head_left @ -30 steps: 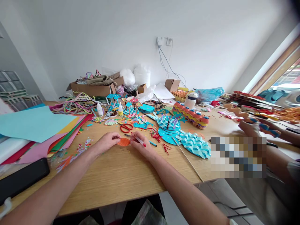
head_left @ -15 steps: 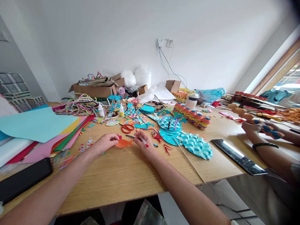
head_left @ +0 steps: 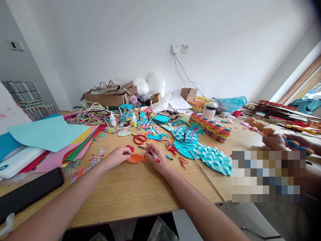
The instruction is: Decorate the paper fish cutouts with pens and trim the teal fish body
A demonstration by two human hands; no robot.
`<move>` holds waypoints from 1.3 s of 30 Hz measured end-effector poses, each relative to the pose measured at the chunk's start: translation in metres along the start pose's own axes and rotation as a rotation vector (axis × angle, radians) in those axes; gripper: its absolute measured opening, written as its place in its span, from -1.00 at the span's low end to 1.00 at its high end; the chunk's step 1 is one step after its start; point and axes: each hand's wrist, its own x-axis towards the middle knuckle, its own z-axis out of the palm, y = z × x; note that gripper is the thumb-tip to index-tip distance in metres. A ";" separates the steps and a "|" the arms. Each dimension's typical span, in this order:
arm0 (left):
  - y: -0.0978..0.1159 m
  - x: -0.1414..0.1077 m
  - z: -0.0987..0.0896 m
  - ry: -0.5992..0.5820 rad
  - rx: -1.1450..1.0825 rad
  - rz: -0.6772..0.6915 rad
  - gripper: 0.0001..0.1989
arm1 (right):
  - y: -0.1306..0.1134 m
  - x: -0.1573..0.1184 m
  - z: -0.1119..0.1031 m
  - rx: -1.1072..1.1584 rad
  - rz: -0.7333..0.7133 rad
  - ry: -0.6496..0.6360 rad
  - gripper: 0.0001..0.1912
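My left hand (head_left: pixel 119 156) pinches the front end of an orange paper fish (head_left: pixel 136 158), just above the wooden table. A small dark red piece (head_left: pixel 130 148) shows by its fingertips. At the fish's tail, my right hand (head_left: pixel 155 157) has its fingers closed, and a pen with a red end (head_left: pixel 155 156) lies across it. Another, dark pen (head_left: pixel 141 147) lies beside the right fingertips. Red-handled scissors (head_left: pixel 139 139) rest just behind the hands. Red strips (head_left: pixel 172 147) lie to the right of my right hand.
Coloured sheets (head_left: pixel 47 134) and a black case (head_left: pixel 32 190) lie left. Glue bottles (head_left: pixel 134 119) stand behind. Blue woven paper (head_left: pixel 215 159), a thin stick (head_left: pixel 208 175) and egg-carton strips (head_left: pixel 210 127) lie right. At far right another person's hands (head_left: pixel 274 142) hold a carton strip.
The view has shifted, so most things appear slightly further right and lower. My right hand has closed in on the fish's tail. A pixelated patch now covers the area by the other person's arm.
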 end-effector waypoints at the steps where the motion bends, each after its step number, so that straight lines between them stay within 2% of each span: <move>1: 0.001 -0.001 -0.001 0.001 -0.004 -0.006 -0.83 | -0.001 0.000 -0.001 -0.014 -0.009 0.015 -0.88; 5: 0.000 -0.005 -0.011 0.033 -0.028 -0.052 -0.81 | -0.002 0.001 -0.002 -0.047 -0.028 0.076 -0.92; 10: -0.011 0.001 -0.032 0.159 -0.083 -0.142 -0.81 | -0.004 0.001 -0.002 -0.119 -0.016 0.108 -0.94; 14: -0.023 0.016 -0.049 0.261 -0.087 -0.218 -0.83 | -0.004 -0.001 0.000 -0.211 -0.055 0.098 -0.94; 23: -0.036 0.056 -0.076 0.335 -0.042 -0.329 -0.70 | -0.004 -0.006 0.009 -0.367 -0.226 0.050 -0.89; 27: -0.041 0.075 -0.078 0.347 -0.014 -0.354 -0.69 | -0.006 -0.009 0.012 -0.404 -0.305 0.019 -0.86; 33: -0.053 0.102 -0.071 0.345 0.091 -0.397 -0.69 | -0.005 -0.011 0.014 -0.429 -0.358 -0.010 -0.83; 39: -0.062 0.118 -0.068 0.326 0.273 -0.408 -0.69 | -0.001 -0.009 0.011 -0.434 -0.335 -0.031 -0.84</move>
